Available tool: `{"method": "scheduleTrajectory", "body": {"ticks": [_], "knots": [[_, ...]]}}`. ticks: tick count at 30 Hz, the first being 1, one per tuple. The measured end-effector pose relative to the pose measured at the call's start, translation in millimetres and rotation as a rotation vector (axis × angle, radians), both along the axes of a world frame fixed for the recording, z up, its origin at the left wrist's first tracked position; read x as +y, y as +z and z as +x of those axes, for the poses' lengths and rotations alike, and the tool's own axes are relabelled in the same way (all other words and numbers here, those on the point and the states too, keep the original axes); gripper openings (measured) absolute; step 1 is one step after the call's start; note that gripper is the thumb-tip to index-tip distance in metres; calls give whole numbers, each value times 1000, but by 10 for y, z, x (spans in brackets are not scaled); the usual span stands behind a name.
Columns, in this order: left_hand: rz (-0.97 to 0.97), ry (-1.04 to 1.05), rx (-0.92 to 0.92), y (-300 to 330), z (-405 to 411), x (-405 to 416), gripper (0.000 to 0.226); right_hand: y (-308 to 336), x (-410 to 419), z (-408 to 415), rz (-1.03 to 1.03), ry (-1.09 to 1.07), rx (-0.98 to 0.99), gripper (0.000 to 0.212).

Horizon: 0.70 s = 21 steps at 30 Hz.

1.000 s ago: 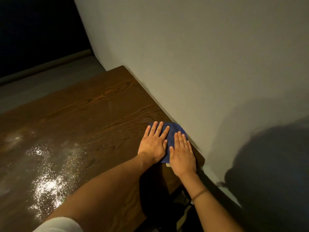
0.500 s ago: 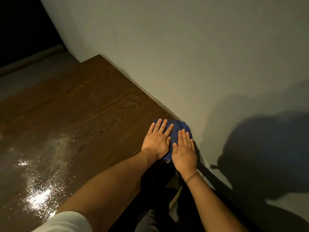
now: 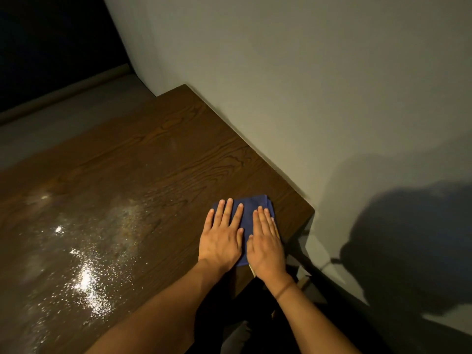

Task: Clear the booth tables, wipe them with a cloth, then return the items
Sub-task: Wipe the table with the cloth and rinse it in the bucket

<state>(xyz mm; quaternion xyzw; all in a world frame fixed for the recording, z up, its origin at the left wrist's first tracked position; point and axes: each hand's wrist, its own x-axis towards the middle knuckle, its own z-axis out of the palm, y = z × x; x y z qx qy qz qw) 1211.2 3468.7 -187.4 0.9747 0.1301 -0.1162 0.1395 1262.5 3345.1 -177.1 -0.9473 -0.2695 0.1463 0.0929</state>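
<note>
Now both hands, the left hand (image 3: 221,238) and the right hand (image 3: 265,242), press the folded blue cloth (image 3: 251,209) flat with straight, released fingers, as a second ago. The cloth has shifted slightly away from the wall (image 3: 306,98), remaining at the near right corner of the wooden bench (image 3: 153,162). Judged from the wet sheen (image 3: 84,274) at left, wiping is mid-progress and item return has not begun.

The cloth (image 3: 251,209) lies on the table (image 3: 158,159) near its right near corner, close to the wall (image 3: 306,85). The left hand (image 3: 221,240) and right hand (image 3: 265,245) rest flat on it, side by side.
</note>
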Motion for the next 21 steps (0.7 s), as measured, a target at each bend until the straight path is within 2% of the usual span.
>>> {"method": "scheduleTrajectory", "body": {"ticks": [5,9,13,17,21], "knots": [[9,163,-13,-18,-48,473,68,-78,536,161,-6,167,-59,59],[28,278,-37,-34,151,949,72,-99,1102,475,-17,307,-22,55],[37,336,-68,-51,418,1363,70,-122,1552,794,11,343,-63,61],[52,378,-79,-69,721,1790,59,-168,2007,1157,-3,402,-76,58],[53,431,-79,-77,1000,2233,58,-169,2512,1492,-11,467,-97,58]]}}
